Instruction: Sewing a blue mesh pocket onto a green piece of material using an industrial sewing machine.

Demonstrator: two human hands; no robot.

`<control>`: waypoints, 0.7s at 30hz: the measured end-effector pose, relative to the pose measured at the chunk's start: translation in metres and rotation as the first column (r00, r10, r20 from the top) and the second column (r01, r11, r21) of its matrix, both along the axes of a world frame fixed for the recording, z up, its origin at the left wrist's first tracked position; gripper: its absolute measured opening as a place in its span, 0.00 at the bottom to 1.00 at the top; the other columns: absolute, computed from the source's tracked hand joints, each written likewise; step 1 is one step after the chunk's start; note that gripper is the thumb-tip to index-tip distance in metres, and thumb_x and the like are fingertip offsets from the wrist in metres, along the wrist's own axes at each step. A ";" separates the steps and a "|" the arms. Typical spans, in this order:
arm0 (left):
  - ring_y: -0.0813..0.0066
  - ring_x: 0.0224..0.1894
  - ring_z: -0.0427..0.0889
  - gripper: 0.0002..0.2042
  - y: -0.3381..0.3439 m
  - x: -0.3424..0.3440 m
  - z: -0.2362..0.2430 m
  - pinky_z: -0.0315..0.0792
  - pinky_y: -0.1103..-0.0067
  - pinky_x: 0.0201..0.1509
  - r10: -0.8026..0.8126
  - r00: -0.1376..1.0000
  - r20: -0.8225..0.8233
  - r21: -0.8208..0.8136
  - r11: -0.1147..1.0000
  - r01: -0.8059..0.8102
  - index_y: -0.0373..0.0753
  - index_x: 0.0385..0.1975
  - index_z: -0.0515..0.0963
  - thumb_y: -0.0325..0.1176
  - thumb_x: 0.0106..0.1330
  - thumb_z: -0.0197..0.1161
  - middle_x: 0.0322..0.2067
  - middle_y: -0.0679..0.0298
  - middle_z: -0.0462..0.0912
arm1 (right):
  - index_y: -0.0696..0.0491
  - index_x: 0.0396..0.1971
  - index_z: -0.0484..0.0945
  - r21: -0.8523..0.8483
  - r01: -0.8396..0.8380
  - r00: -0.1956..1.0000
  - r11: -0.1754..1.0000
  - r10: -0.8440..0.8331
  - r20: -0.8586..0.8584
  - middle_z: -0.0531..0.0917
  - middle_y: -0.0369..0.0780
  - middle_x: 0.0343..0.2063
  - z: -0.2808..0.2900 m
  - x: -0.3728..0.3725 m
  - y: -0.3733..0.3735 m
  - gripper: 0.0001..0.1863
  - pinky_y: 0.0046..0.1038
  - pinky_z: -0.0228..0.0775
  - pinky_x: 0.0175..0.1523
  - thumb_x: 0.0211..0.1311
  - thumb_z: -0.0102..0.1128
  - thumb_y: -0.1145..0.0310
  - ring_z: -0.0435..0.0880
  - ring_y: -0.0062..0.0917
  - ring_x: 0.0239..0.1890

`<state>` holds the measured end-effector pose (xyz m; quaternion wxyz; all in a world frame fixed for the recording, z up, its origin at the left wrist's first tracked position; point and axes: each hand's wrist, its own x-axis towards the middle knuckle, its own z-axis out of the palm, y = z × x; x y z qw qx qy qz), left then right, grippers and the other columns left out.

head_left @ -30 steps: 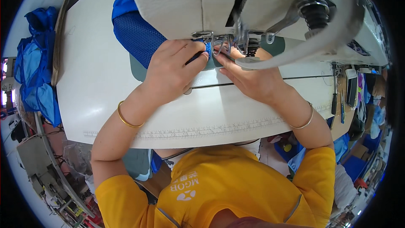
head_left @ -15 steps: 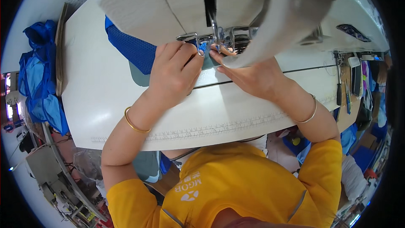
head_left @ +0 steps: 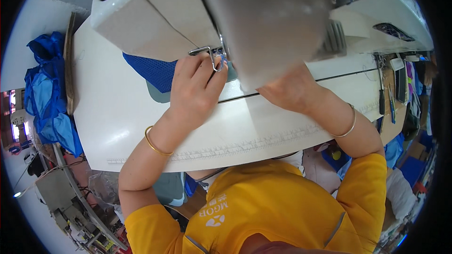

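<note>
A white sewing machine (head_left: 165, 16) fills the far middle, its wire guard (head_left: 206, 50) and metal parts close above my left fingers. My left hand (head_left: 195, 87) is closed, fingers bent and pressed together at the edge of a blue mesh fabric (head_left: 153, 73), which runs out to its left under the machine head. My right hand (head_left: 292, 89) reaches in from the right at the same spot. A blurred part of the machine covers its fingers, so their grip and anything in them are hidden.
The white table (head_left: 113, 131) has a printed ruler scale along its near edge. Blue bags (head_left: 47, 94) hang at the far left beside a board edge. Right of the machine lie a screwdriver (head_left: 381, 99) and other small tools.
The view has shifted, and the machine head now covers my right fingers, which showed near the needle before. My left hand stays by the blue mesh fabric.
</note>
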<state>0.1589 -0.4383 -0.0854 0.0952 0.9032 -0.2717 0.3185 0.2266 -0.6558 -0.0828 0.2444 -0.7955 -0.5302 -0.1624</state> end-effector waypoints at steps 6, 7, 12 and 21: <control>0.63 0.40 0.81 0.10 -0.004 -0.001 0.001 0.73 0.69 0.39 0.021 1.000 -0.023 0.002 1.000 -0.021 0.34 0.33 0.81 0.24 0.49 0.67 0.34 0.60 0.81 | 0.57 0.32 0.84 0.010 0.008 0.993 1.000 -0.009 0.119 0.83 0.37 0.44 -0.001 0.000 -0.001 0.10 0.32 0.78 0.56 0.51 0.71 0.68 0.81 0.32 0.56; 0.63 0.40 0.81 0.10 -0.004 -0.001 0.001 0.73 0.69 0.39 0.020 0.999 -0.030 -0.005 1.000 -0.020 0.34 0.32 0.81 0.25 0.48 0.67 0.34 0.60 0.81 | 0.56 0.31 0.83 0.014 -0.004 0.995 1.000 0.003 0.100 0.83 0.37 0.43 -0.002 0.000 0.000 0.10 0.32 0.78 0.56 0.50 0.71 0.68 0.81 0.32 0.55; 0.63 0.42 0.80 0.09 -0.005 0.001 0.000 0.74 0.70 0.43 0.007 1.000 0.017 0.000 1.000 -0.007 0.35 0.31 0.80 0.25 0.49 0.65 0.37 0.61 0.81 | 0.54 0.28 0.82 0.022 -0.031 0.998 0.999 0.032 -0.048 0.80 0.36 0.36 -0.007 0.001 0.000 0.09 0.33 0.79 0.49 0.47 0.73 0.69 0.81 0.33 0.47; 0.64 0.41 0.79 0.09 -0.002 0.005 0.000 0.72 0.70 0.44 0.033 0.999 0.017 0.000 0.999 -0.033 0.35 0.30 0.78 0.28 0.48 0.64 0.33 0.62 0.78 | 0.54 0.30 0.84 0.020 -0.012 0.998 1.000 0.013 -0.054 0.80 0.36 0.30 -0.001 0.004 0.003 0.11 0.34 0.77 0.42 0.46 0.75 0.69 0.80 0.33 0.38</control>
